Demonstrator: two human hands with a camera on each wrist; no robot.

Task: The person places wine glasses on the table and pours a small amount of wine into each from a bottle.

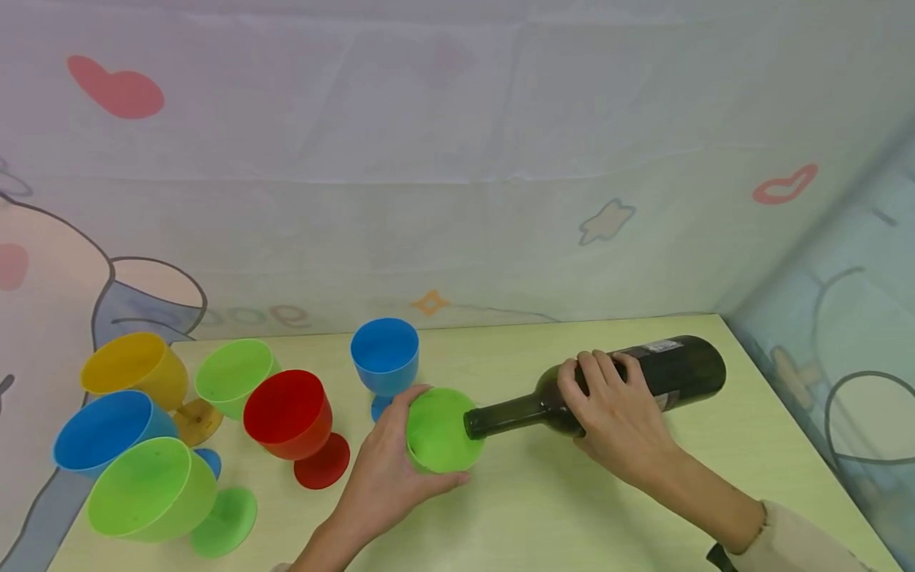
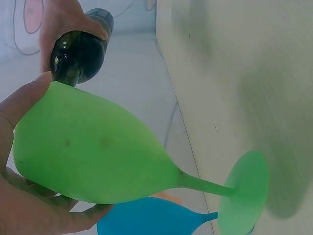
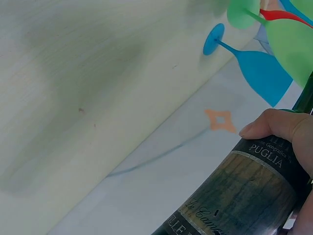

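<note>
My left hand (image 1: 389,469) grips a light green goblet (image 1: 445,433) round its bowl, thumb on one side and fingers on the other. In the left wrist view the goblet's stem and foot (image 2: 244,193) show beyond the bowl. My right hand (image 1: 620,421) holds a dark wine bottle (image 1: 686,372) round its body near the shoulder. The bottle lies tilted nearly level, its mouth (image 1: 473,423) at the goblet's rim. A label reading PUGLIA (image 3: 266,155) shows in the right wrist view. Just behind my left hand stands a blue goblet (image 1: 386,357).
To the left stand a red goblet (image 1: 289,417), a yellow one (image 1: 136,369), a second blue one (image 1: 107,433) and two more green goblets, one at the back (image 1: 236,373) and one in front (image 1: 153,492). A printed cloth (image 1: 457,159) hangs behind the pale table (image 1: 529,516).
</note>
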